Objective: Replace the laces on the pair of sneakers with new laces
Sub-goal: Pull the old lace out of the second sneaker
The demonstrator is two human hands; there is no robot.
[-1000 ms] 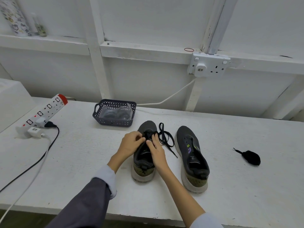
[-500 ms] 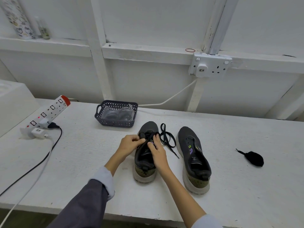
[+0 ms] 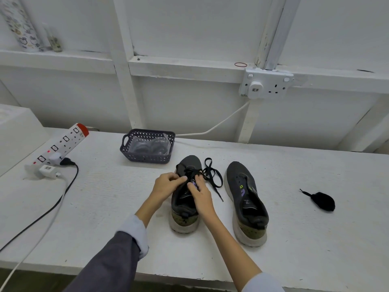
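Black lace (image 3: 220, 180) loops loosely off the grey sneaker (image 3: 183, 205).

Figure. The person's arms and hands, seen from the head camera.
We see the left arm clothed in a dark grey sleeve (image 3: 109, 264) of smooth cloth, which ends in a broad, pale blue-grey cuff (image 3: 134, 230); along the cuff's lower edge we make out a thin line of darker stitching. Of the right sleeve (image 3: 263, 283) we see only a small pale, bluish-white part at the bottom border of the view. Beyond each sleeve the forearm is bare, and the left hand (image 3: 166, 184) and the right hand (image 3: 200, 196) are bare too.
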